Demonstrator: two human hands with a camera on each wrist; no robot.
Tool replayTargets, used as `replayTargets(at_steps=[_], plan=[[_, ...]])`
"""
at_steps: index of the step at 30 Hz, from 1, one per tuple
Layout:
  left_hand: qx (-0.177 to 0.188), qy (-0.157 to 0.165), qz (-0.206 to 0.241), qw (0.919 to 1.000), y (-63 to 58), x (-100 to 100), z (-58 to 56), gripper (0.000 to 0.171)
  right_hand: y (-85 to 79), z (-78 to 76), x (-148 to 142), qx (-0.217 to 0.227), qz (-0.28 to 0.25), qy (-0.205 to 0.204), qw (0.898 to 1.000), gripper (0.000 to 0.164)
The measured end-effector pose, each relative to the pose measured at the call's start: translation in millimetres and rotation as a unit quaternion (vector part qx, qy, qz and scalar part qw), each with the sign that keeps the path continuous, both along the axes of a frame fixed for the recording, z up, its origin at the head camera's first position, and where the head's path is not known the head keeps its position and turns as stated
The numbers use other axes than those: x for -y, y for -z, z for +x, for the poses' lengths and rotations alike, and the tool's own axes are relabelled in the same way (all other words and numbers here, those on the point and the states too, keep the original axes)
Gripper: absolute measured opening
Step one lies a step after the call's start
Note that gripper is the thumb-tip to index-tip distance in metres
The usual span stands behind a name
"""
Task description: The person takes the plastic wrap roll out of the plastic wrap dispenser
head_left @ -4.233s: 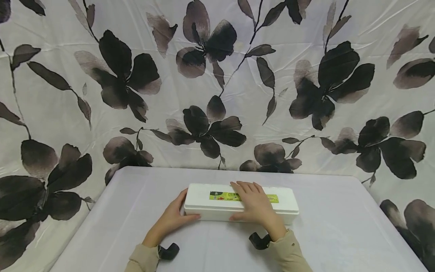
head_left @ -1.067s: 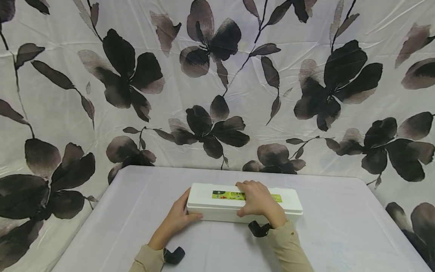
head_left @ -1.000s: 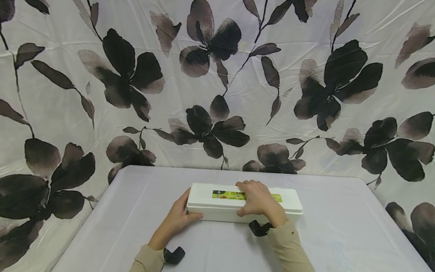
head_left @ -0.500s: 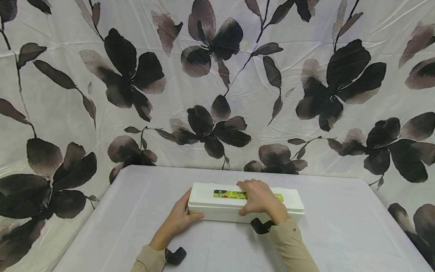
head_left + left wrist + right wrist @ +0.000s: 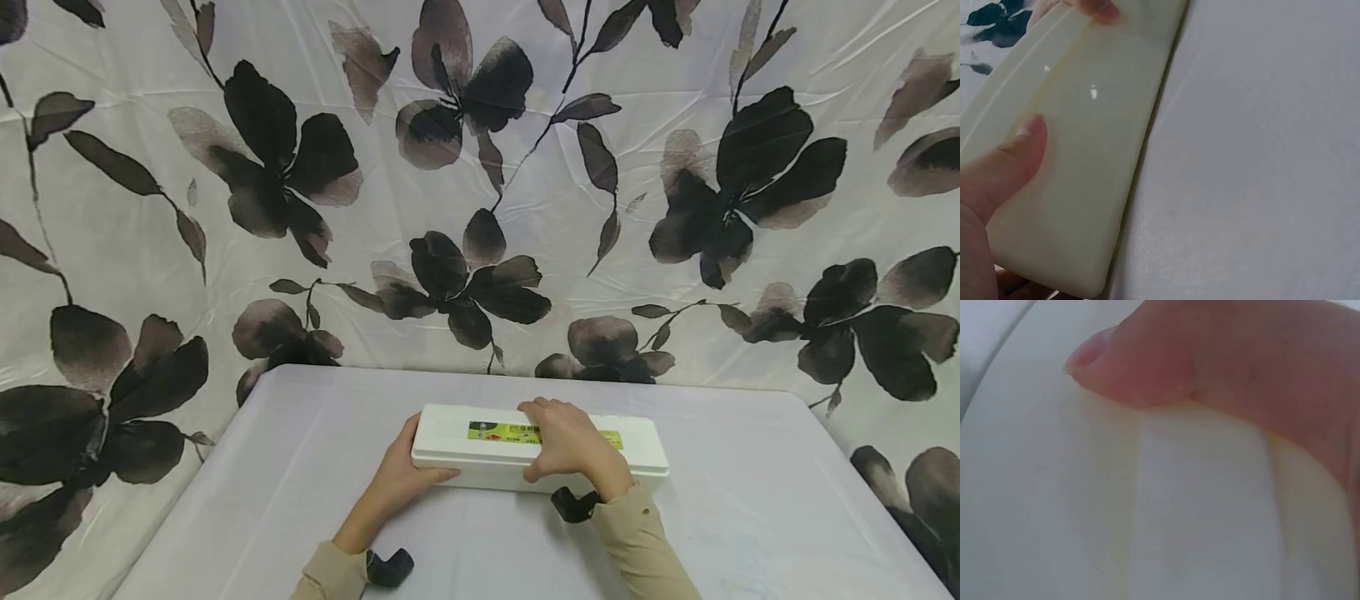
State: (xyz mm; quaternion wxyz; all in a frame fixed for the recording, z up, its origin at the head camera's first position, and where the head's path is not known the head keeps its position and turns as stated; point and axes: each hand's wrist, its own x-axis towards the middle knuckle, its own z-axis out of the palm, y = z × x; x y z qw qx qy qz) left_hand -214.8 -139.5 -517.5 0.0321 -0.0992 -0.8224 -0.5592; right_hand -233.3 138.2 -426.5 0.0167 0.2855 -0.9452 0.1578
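A long white cling film box (image 5: 480, 477) lies on the table, its lid (image 5: 446, 425) down and a yellow-green label (image 5: 502, 431) on top. My left hand (image 5: 401, 475) grips its left end, the thumb on the front just below the lid's edge and the fingers round the end, mostly hidden. Across the lid, right of the middle, my right hand (image 5: 573, 446) holds the box with bent fingers on top and the thumb at the front. In the left wrist view my left thumb (image 5: 1022, 150) lies along the seam. The right thumb (image 5: 1129, 369) presses the front in the right wrist view.
A white cloth covers the table (image 5: 750, 500). Behind it hangs a pale curtain (image 5: 585, 200) with dark flowers. A black wrist mount (image 5: 390, 568) sits at the left sleeve, and a second black mount (image 5: 574, 504) at the right.
My right fingers, straighter 4.2 s ago, are now bent over the lid. My left thumb has slid a little right and up along the front in the last half second. The box stays in place.
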Motion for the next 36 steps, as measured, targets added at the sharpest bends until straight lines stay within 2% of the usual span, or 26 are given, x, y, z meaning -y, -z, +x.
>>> replayTargets(at_steps=[10,14,23,32,36], plan=[[-0.027,0.012,0.028,0.9992,2.4,-4.8,2.4,0.106,-0.9,-3.2,-2.2,0.021,0.003,-0.008,1.000,0.082],[-0.028,0.006,0.026,0.9993,1.4,-5.1,3.1,0.106,-2.7,-6.5,-1.8,0.036,0.008,-0.007,0.999,0.082],[-0.026,0.007,0.016,0.9995,-0.2,-4.7,4.0,0.105,-8.8,-12.4,0.1,0.084,0.017,-0.001,0.996,0.083],[-0.031,0.017,0.020,0.9992,-0.5,-2.9,2.6,0.103,-15.4,-22.1,0.4,0.123,0.017,-0.011,0.992,0.072],[-0.032,0.019,0.021,0.9991,-0.4,-2.3,2.5,0.103,-18.2,-25.8,-0.7,0.153,0.003,-0.022,0.988,0.067]])
